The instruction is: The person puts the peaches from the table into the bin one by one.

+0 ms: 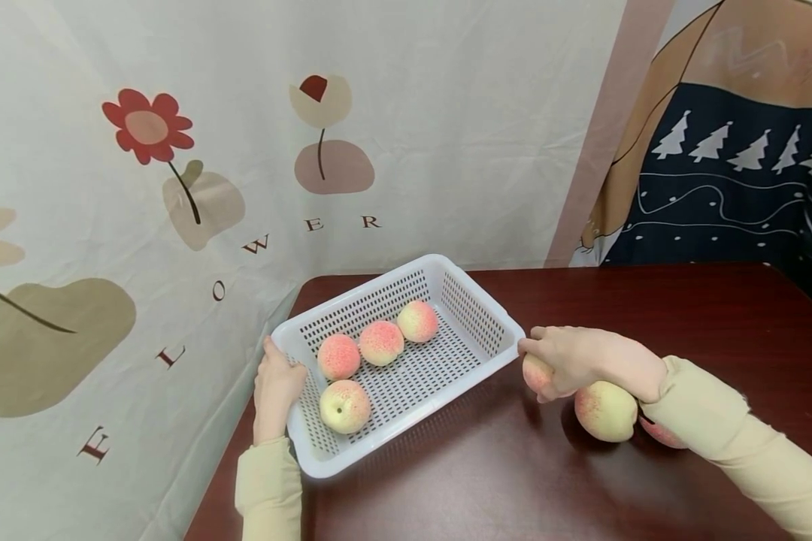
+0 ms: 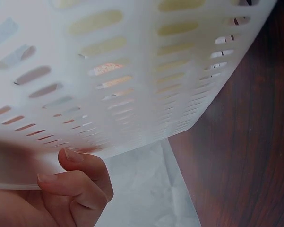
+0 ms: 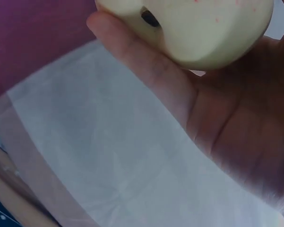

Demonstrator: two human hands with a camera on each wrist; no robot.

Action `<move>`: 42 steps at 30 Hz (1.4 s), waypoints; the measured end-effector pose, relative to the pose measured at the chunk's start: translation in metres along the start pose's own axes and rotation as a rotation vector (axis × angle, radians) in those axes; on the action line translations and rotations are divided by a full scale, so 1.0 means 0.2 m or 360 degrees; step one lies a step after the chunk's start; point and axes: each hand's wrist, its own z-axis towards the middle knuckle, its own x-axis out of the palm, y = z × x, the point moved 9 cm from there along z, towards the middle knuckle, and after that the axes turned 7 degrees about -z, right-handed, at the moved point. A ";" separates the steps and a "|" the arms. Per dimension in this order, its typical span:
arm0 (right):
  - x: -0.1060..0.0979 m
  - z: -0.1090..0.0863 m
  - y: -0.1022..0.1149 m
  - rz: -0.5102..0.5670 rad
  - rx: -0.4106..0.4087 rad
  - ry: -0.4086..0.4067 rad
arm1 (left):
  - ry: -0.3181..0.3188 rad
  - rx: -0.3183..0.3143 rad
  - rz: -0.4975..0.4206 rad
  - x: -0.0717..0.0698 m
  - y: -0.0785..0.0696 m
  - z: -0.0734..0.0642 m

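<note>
A white perforated plastic basket stands on the table, with several pink-and-yellow peaches inside, toward its left and back. My left hand grips the basket's left rim, the thumb over the inner side; in the left wrist view, curled fingers show beneath the rim, outside the slotted wall. Just outside the basket's right corner, my right hand holds a peach, mostly covered by the hand in the head view. From the right wrist, this peach shows a pale side and a dark stem hollow.
Under my right wrist, a yellow-pink peach lies on the dark red-brown table. Another peach beside it is partly hidden by the sleeve. A printed cloth hangs behind and left of the table.
</note>
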 end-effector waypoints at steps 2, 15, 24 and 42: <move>-0.04 0.01 0.01 0.0019 -0.0018 -0.0026 | -0.0003 -0.0002 0.0001 0.00 0.01 0.00; -0.24 0.26 0.22 0.0073 -0.0210 -0.0225 | -0.0006 -0.0015 -0.0014 0.00 0.03 0.00; -0.21 0.50 0.43 0.0163 -0.0303 -0.0173 | -0.0013 0.0007 -0.0011 0.01 0.01 0.00; 0.04 0.71 0.74 -0.0005 -0.0365 -0.0070 | -0.0076 0.0024 -0.0014 -0.01 -0.01 -0.01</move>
